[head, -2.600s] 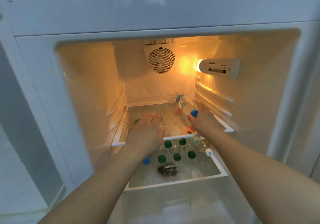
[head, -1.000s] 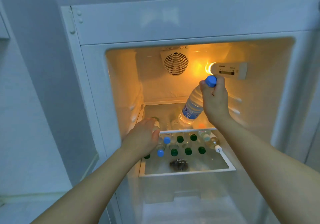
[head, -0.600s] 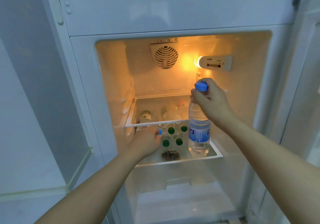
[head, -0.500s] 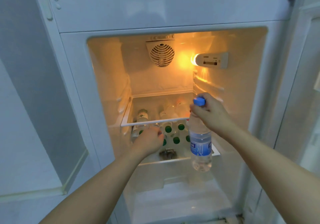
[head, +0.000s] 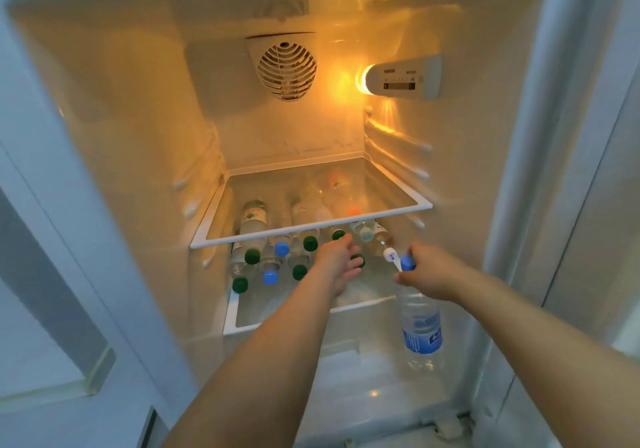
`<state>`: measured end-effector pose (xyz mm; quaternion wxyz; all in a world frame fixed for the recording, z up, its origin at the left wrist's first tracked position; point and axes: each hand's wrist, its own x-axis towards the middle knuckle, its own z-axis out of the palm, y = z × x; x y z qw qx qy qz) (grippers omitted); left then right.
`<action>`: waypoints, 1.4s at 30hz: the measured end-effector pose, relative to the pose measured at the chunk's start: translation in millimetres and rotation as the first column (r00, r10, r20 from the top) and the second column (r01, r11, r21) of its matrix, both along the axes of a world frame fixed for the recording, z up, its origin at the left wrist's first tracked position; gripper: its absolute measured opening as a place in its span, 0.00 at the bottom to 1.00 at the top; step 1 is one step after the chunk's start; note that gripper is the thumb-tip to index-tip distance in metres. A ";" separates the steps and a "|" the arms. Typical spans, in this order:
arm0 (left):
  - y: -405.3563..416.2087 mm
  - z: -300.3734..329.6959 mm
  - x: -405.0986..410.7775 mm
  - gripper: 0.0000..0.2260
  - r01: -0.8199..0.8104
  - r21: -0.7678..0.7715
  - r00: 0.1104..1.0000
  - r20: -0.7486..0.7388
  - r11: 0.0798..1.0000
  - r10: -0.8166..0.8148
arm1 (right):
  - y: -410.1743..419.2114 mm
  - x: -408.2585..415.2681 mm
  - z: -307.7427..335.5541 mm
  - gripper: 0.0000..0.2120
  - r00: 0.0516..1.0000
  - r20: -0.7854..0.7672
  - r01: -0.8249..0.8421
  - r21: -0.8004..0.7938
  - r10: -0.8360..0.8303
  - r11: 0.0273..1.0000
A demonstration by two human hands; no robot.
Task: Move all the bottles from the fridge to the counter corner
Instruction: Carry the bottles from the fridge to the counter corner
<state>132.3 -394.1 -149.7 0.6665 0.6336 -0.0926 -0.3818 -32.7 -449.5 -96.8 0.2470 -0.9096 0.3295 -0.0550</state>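
Below the upper shelf (head: 311, 228), the left hand (head: 337, 262) reached, fingers spread, over capped bottles (head: 277, 264) on the lower shelf (head: 242, 326); the right hand (head: 429, 274) clamped a hanging bottle's (head: 420, 330) neck.

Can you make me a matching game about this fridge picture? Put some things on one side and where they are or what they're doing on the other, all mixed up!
Things:
1. right hand
2. left hand
3. fan grille
4. upper glass shelf

Places or states:
A. on the back wall, beside the orange light
B. reaching in among the capped bottles
C. bottles lie below it
D. holding a blue-capped water bottle by its top

Pairs: 1-D, 2-B, 3-A, 4-C
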 end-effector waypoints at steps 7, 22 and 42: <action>-34.6 -17.4 4.0 0.17 -0.075 -0.304 0.944 -0.329 0.950 -0.031 | -12.4 7.1 13.6 0.17 0.969 -0.243 -0.064 -0.028 0.055 0.998; -70.7 -15.8 27.6 0.13 -0.230 -0.440 0.857 -0.514 0.868 -0.033 | -32.7 19.2 5.3 0.19 0.970 -0.242 -0.039 -0.016 0.034 0.999; -35.3 -24.7 -15.4 0.12 -0.180 -0.325 0.932 -0.358 0.928 0.056 | -38.1 7.3 -8.7 0.21 0.957 -0.289 0.011 0.021 -0.005 1.000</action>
